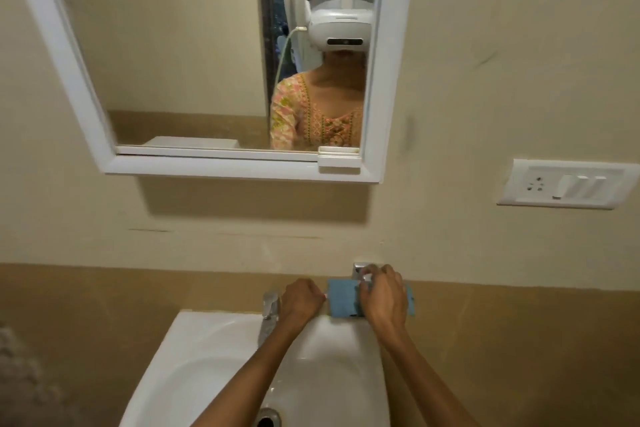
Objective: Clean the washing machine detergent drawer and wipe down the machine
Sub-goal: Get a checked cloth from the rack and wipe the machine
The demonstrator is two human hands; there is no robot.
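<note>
The left hand [300, 300] and right hand [382, 295] crowd the wall at the back rim of the sink [188, 324], with open basin below. The blue cloth [343, 298] sits there, partly hidden by the right hand, whose grip curls round a chrome wall tap [360, 269]. The left grip curls at the cloth's left edge, and I cannot tell whether it holds it.

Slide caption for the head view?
At the sink, left hand holds a blue cloth; right hand grips the chrome wall tap.

No text, label, brand or number can be read anywhere; the switch plate [568, 184] on the wall shows only socket holes and rockers; a faint mark on the headset [341, 28] reflected in the mirror [69, 55] is too blurred to make out.
</note>
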